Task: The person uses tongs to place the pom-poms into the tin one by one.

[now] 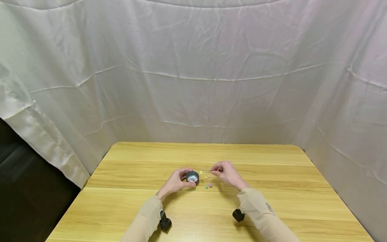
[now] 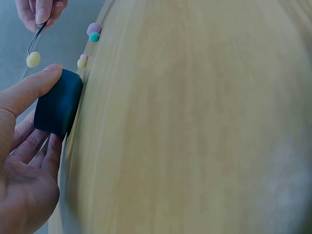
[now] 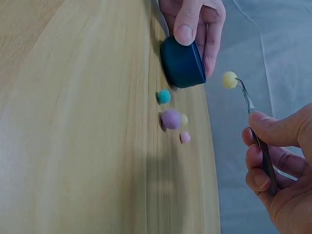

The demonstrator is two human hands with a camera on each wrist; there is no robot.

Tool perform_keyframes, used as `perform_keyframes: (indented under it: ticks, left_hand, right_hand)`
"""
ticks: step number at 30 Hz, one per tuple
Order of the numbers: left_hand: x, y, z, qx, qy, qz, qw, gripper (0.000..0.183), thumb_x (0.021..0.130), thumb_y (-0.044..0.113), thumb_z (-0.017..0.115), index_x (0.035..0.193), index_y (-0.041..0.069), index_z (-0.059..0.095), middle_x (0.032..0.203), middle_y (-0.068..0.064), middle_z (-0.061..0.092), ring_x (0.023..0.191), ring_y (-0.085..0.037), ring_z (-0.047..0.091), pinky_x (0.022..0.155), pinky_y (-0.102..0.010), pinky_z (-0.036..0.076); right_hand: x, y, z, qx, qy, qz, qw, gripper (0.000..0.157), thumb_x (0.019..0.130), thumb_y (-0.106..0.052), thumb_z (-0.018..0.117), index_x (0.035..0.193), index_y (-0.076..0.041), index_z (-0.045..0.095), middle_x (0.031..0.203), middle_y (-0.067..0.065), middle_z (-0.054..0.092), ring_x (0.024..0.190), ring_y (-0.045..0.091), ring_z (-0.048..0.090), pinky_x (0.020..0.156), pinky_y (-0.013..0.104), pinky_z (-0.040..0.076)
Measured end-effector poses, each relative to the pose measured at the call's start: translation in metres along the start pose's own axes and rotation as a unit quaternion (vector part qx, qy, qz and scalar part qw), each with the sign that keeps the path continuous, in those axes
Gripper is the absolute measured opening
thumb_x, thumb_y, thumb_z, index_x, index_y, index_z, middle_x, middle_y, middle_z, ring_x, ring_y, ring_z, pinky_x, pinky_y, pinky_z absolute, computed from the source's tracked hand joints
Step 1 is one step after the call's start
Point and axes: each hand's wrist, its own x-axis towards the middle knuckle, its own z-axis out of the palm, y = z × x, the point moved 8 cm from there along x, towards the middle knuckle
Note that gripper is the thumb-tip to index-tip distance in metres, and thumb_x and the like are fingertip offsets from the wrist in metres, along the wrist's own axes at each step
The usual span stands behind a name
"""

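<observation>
With the left hand (image 1: 176,182) gripping a squat, round dark-blue cup (image 3: 183,64) and the right hand (image 1: 227,172) pinching slim metal tweezers (image 3: 265,158), uneven squeezing could pop the round pale-yellow ball (image 3: 229,80) loose.

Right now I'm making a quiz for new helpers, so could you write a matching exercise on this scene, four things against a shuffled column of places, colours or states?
Things
1. Tweezers
2. Cup
3. Raised yellow ball
4. Largest ball on the table

Places, colours or states
A. Held in the left hand
B. Purple, near a teal ball
C. Held in the right hand
D. Caught at the tweezers' tip

Right pairs: 1-C, 2-A, 3-D, 4-B
</observation>
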Motion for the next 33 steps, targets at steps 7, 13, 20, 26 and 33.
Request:
perform_keyframes:
  ticks: [7, 13, 20, 26, 33]
  left_hand:
    - [0.000, 0.000, 0.000, -0.005, -0.003, 0.002, 1.0000, 0.062, 0.085, 0.011, 0.081, 0.138, -0.006, 0.054, 0.137, -0.024, 0.060, 0.127, -0.038, 0.058, 0.115, -0.051, 0.044]
    - [0.000, 0.000, 0.000, -0.005, -0.001, -0.001, 1.0000, 0.060, 0.085, 0.011, 0.081, 0.137, -0.003, 0.056, 0.137, -0.023, 0.060, 0.127, -0.037, 0.058, 0.114, -0.050, 0.046]
    - [0.000, 0.002, 0.000, 0.001, 0.001, -0.001, 1.0000, 0.059, 0.085, 0.011, 0.081, 0.137, -0.003, 0.056, 0.137, -0.023, 0.060, 0.128, -0.037, 0.058, 0.113, -0.050, 0.046]
    - [-0.001, 0.003, 0.000, -0.001, 0.002, -0.004, 1.0000, 0.060, 0.085, 0.010, 0.081, 0.137, -0.004, 0.055, 0.137, -0.023, 0.060, 0.128, -0.038, 0.058, 0.113, -0.051, 0.046]
    - [-0.001, 0.001, 0.000, -0.001, 0.002, -0.007, 1.0000, 0.060, 0.085, 0.012, 0.081, 0.138, -0.002, 0.056, 0.137, -0.022, 0.060, 0.128, -0.037, 0.058, 0.113, -0.050, 0.046]
  right_hand:
    - [0.001, -0.005, 0.004, 0.007, -0.003, -0.013, 1.000, 0.006, 0.089, -0.004, 0.072, 0.090, -0.006, 0.078, 0.082, 0.005, 0.073, 0.068, 0.010, 0.056, 0.056, 0.018, 0.044]
    - [0.004, -0.008, 0.009, 0.013, -0.012, -0.017, 1.000, 0.006, 0.090, -0.005, 0.072, 0.091, -0.007, 0.078, 0.083, 0.004, 0.074, 0.070, 0.010, 0.057, 0.058, 0.019, 0.046]
    - [0.006, -0.006, 0.016, 0.021, -0.015, -0.014, 1.000, 0.007, 0.090, -0.003, 0.071, 0.090, -0.005, 0.077, 0.083, 0.004, 0.073, 0.069, 0.010, 0.058, 0.058, 0.019, 0.047]
    - [0.009, -0.003, 0.022, 0.009, -0.009, -0.009, 1.000, 0.007, 0.090, -0.003, 0.072, 0.089, -0.007, 0.078, 0.083, 0.004, 0.074, 0.069, 0.008, 0.058, 0.060, 0.018, 0.048]
    - [0.010, -0.001, 0.026, 0.013, -0.009, -0.002, 1.000, 0.008, 0.091, -0.003, 0.071, 0.091, -0.007, 0.078, 0.088, 0.004, 0.074, 0.072, 0.009, 0.057, 0.060, 0.019, 0.047]
